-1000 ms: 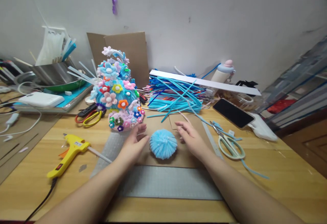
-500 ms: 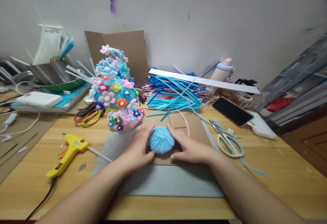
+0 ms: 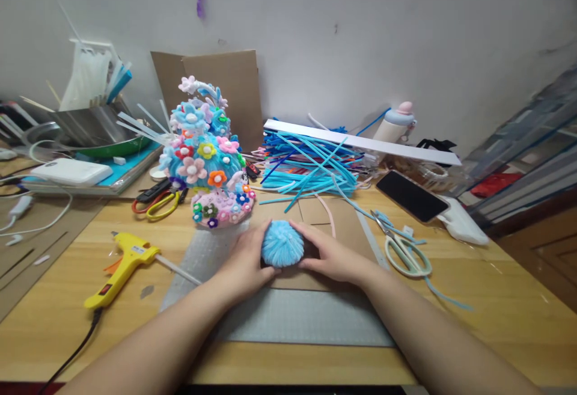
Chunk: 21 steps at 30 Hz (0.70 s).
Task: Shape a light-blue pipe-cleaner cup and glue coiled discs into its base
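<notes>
A fuzzy light-blue pipe-cleaner ball [image 3: 282, 244] sits between my two hands, over a piece of cardboard [image 3: 356, 226] on a grey cutting mat [image 3: 311, 323]. My left hand [image 3: 247, 257] cups the ball's left side, thumb toward me. On the other side, my right hand [image 3: 328, 252] holds it with fingers at the upper right and thumb low. The underside of the ball is hidden. Behind my left hand stands a decoration [image 3: 207, 154] covered in colourful fuzzy flowers.
A yellow glue gun [image 3: 121, 269] lies at left, its cord trailing to the front edge. Green-handled scissors [image 3: 406, 254] and a phone [image 3: 412, 195] lie at right. Blue pipe cleaners [image 3: 306, 160] are heaped at the back, near a bottle [image 3: 394, 123] and a steel pot [image 3: 92, 124].
The ball has turned between my hands, so its strands now fan out in a different pattern. It has shifted slightly left, and my right hand has followed it.
</notes>
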### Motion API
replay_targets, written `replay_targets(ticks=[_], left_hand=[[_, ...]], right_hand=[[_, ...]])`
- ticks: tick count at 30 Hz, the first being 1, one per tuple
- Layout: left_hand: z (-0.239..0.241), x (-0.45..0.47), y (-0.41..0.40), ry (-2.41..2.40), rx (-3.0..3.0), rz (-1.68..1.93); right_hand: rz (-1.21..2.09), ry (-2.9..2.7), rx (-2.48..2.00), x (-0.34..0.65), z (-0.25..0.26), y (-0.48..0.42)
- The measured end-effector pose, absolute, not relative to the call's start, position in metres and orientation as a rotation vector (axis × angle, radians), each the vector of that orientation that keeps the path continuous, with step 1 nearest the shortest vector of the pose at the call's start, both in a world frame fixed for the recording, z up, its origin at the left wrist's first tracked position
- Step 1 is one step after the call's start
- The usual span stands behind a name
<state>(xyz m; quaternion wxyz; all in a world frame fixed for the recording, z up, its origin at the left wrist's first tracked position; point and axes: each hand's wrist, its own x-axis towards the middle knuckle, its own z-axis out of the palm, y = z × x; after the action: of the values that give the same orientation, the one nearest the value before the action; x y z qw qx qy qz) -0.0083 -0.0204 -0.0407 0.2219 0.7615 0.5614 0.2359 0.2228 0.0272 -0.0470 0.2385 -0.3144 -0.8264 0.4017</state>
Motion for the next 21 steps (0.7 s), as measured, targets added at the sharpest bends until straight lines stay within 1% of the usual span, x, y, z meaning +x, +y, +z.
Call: replay_targets(ticks=[2, 5, 8, 12, 17, 21], left_hand=[[-0.036, -0.009, -0.019, 1.518, 2.036, 0.713], [-0.028, -0.011, -0.017, 1.366, 1.817, 0.835], [-0.021, -0.01, -0.019, 1.274, 1.7, 0.823], [-0.018, -0.007, -0.023, 1.342, 1.853, 0.767], [-0.016, -0.005, -0.025, 1.375, 1.921, 0.881], [-0.016, -0.004, -0.024, 1.433, 2.072, 0.894]], right_hand=[[1.141, -2.195, -0.861, 0.222, -0.046, 0.028], [1.313, -2.005, -0.846, 0.221, -0.039, 0.026], [1.492, -1.805, -0.856, 0.216, -0.03, 0.017], [1.728, -1.578, -0.964, 0.202, -0.024, 0.001], [1.82, -1.348, -1.05, 0.188, -0.026, -0.01], [1.953, -1.182, -0.984, 0.187, -0.027, -0.014]])
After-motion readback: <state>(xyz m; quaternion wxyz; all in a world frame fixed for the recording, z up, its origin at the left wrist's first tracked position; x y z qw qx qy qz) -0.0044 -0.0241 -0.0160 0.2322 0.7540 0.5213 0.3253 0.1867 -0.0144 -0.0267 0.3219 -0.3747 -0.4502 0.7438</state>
